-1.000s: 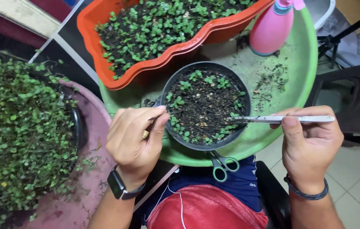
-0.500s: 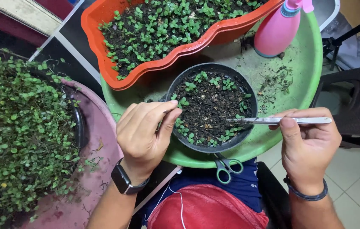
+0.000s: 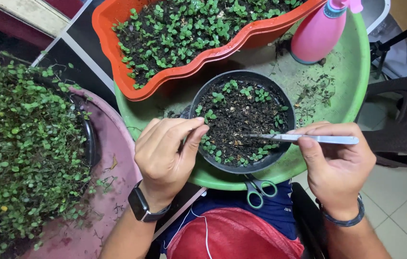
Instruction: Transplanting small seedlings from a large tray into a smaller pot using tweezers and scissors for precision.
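item: black round pot (image 3: 222,160), soil w/ small green seedlings (image 3: 213,116) ringing the rim, sitting on green tray (image 3: 347,96), near tray's front edge.
left hand (image 3: 165,156): fingers pressed together, curling against pot's left rim; whether pinching anything, cannot tell. smartwatch (image 3: 141,207) on wrist.
right hand (image 3: 335,165): pinching metal tweezers (image 3: 299,138), lying level, tips reaching in over soil past pot's right rim.
rest: orange wavy-edged planter (image 3: 174,79) sitting just behind pot, nearly touching. pink spray bottle (image 3: 316,36) standing back right on tray. bare tray w/ soil crumbs right of pot. green-handled scissors (image 3: 256,189) poking out under tray's front edge. bushy green plant (image 3: 21,144) filling far left.
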